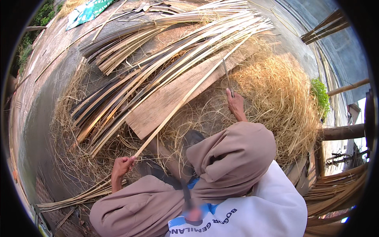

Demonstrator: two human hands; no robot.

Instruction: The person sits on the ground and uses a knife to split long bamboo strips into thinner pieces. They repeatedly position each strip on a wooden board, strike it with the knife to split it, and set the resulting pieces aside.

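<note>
My left hand (123, 167) is closed in a pinch on the near end of a long, pale bamboo strip (167, 118). The strip slants up and away to the right, passing over a flat wooden board (147, 117). In my right hand (236, 105) is the handle of a knife (227, 75). Its narrow blade points away from me, with the tip close to the strip; whether they touch I cannot tell. Left of the board lies a broad bundle of split bamboo strips (118, 89), some pale and some dark.
A big heap of curly shavings (280, 98) lies to the right, with more scattered around my legs. Another strip bundle (130, 37) lies farther off. Beside my left knee are thin strips (79, 197). Wooden poles (341, 132) and stacked strips (335, 193) stand at the right.
</note>
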